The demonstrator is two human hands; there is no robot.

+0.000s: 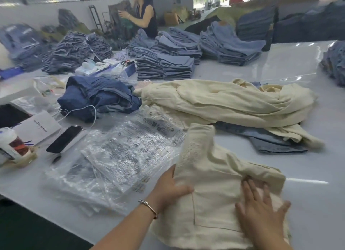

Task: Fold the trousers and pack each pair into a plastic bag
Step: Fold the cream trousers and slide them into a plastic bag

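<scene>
A cream pair of trousers point(211, 177) lies partly folded on the white table point(317, 156) in front of me. My left hand point(170, 187) holds its left edge, thumb on top and fingers tucked under the cloth. My right hand point(261, 206) lies flat on the right part of the same pair, fingers straight, pressing the fold down. To the left lies a heap of clear printed plastic bags point(119, 156). Behind the pair sits a loose pile of more cream trousers point(229, 104) over a blue denim pair point(270, 139).
A crumpled dark blue garment point(99, 98) lies at centre left. A black phone point(64, 138), a paper bag point(40, 126) and a drink cup point(13, 145) stand at the left edge. Stacks of folded jeans point(164, 66) fill the back, where another person point(143, 16) works.
</scene>
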